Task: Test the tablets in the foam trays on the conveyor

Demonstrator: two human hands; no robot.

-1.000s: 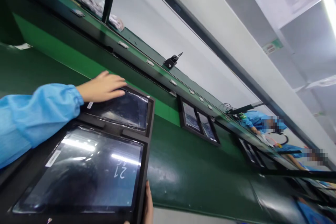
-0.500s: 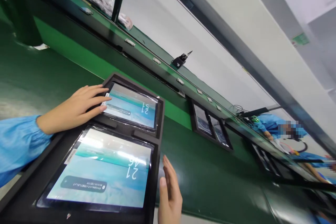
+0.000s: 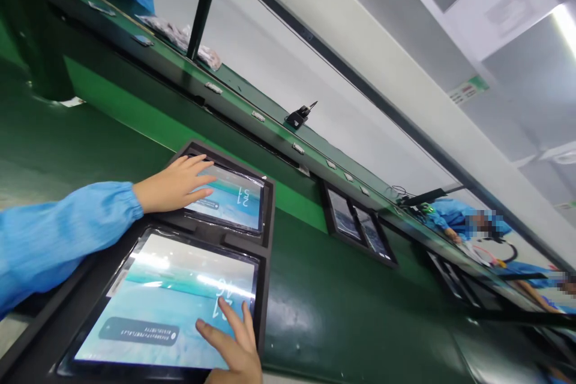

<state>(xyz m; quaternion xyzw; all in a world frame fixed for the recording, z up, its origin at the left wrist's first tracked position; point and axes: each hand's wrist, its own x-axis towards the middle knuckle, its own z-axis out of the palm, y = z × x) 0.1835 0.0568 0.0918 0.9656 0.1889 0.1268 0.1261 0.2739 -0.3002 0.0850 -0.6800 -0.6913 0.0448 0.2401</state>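
Two tablets with lit screens lie side by side in a black foam tray. My left hand, in a blue sleeve, rests with fingers spread across the left part of the farther tablet. Over the lower right of the nearer tablet is my right hand, its fingers apart; whether the fingertips touch the glass I cannot tell. Both screens show a sea picture, a clock and a grey message bar, all upside down to me. The black tray has raised walls around each tablet. Neither hand grips anything.
Farther right on the green bench sits another black tray with two dark-screened devices. A long ledge behind carries small pale parts and a black adapter-like block. Co-workers in blue are at the far right and upper left.
My right hand has moved left from beside the tray to over the nearer tablet. My left hand has slid right, farther over the far tablet's screen. The camera view has shifted slightly.
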